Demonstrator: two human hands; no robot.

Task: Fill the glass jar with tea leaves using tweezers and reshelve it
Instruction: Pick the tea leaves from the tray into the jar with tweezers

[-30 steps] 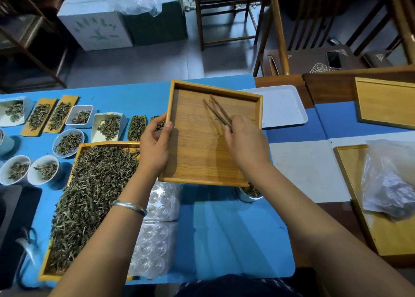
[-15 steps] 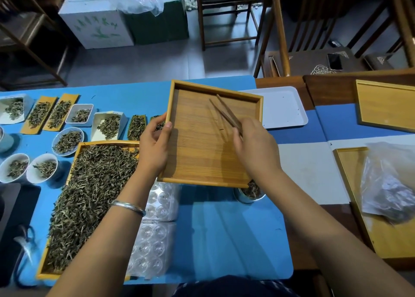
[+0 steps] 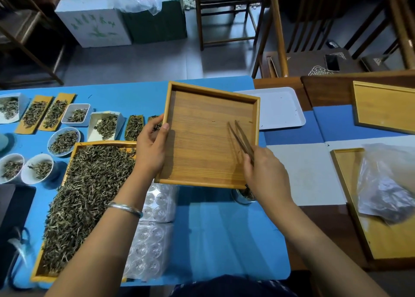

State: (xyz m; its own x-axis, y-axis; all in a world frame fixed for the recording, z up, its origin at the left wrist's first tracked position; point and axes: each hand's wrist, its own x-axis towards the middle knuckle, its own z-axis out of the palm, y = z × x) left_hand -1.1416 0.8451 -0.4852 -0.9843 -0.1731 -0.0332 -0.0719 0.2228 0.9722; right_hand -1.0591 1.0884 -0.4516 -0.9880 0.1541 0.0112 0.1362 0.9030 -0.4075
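Tweezers now farther right, tips pointing up-left.

The left hand holds the left rim of the tray, which is tilted above the table. The right hand holds the tweezers over the tray floor, tips pointing away. The jar stands on the table under the tray's near right corner. A tea-leaf tray lies to the left, with small dishes behind and left of it. Plastic moulds lie between tea-leaf tray and jar. A flat tray lies behind right.
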